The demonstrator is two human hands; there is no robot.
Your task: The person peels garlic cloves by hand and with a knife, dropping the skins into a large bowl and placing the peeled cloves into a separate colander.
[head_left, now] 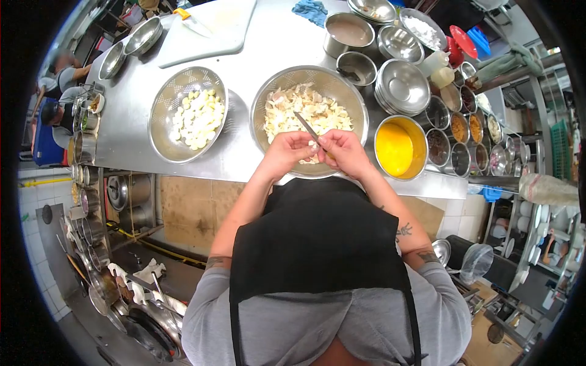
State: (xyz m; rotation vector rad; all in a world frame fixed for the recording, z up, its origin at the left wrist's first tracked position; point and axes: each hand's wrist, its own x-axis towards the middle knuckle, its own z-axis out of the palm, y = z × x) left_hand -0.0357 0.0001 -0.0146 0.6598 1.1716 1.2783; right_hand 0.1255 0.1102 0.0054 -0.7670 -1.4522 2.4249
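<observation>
Both my hands meet over the near side of a large metal bowl (259, 100), which is full of garlic cloves with papery skins (305, 107). In my right hand (347, 150) is a small knife (304, 124), its dark blade pointing up and away to the left. My left hand (290, 152) pinches a pale garlic clove (312, 144) close to the knife; the fingers partly hide it. To the left stands a perforated colander (160, 131) with peeled garlic cloves (198, 119) inside.
A pot of yellow liquid (394, 149) stands close to my right hand. Stacked metal bowls (404, 86) and several ingredient tins fill the right side. At the back left lie a white cutting board (229, 27) and an orange-handled knife (183, 13). A person (61, 116) is at far left.
</observation>
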